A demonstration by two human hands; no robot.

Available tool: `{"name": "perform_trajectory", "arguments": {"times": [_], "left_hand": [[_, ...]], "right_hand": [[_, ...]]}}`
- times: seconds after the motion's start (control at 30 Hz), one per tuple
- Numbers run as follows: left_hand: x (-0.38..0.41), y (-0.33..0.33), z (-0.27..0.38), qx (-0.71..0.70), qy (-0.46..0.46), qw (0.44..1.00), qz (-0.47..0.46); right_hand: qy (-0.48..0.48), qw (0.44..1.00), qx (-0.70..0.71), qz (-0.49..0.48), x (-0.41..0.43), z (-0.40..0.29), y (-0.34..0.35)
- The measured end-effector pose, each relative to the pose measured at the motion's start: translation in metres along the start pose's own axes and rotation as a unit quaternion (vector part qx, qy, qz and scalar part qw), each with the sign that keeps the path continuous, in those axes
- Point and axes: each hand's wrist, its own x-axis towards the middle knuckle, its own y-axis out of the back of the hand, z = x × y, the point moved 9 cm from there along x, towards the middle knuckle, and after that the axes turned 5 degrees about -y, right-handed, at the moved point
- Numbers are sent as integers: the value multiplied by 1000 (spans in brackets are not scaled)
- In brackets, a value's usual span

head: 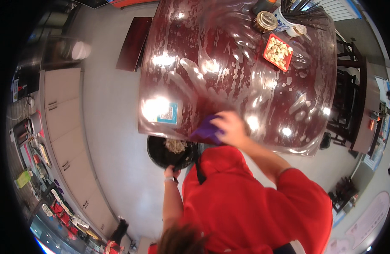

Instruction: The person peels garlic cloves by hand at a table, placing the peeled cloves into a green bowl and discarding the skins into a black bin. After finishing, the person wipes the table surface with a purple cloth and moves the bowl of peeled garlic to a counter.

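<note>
My right hand [231, 128], slightly blurred, grips a purple cloth [208, 129] against the near edge of a dark red table [195, 98]. A clear, wrinkled plastic cover with glare on it lies over the tabletop. Below the edge, my left hand [172, 172] holds the rim of a round black bin [158, 155]. Pale scraps [175, 146], too indistinct to name, lie in the bin, and the table edge overlaps its far rim. A card with a printed code [167, 113] lies at the table's near left corner.
A red tray of garlic cloves [278, 52] sits at the far right of the table. Behind it stand a lidded glass jar [265, 21], a smaller jar [296, 30] and a blue-and-white pot of chopsticks [282, 20]. A dark wooden stool [134, 44] is at the table's left side.
</note>
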Motion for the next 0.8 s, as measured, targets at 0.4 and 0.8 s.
{"name": "perform_trajectory", "arguments": {"times": [0.4,0.8], "left_hand": [[-28,5,1,50,-36,997,49],[-31,-2,4,-21,-48,998,47]], "right_hand": [[-101,982,-145,-71,-6,75,-77],[-64,984,-1,-168,5,-29,-95]]}}
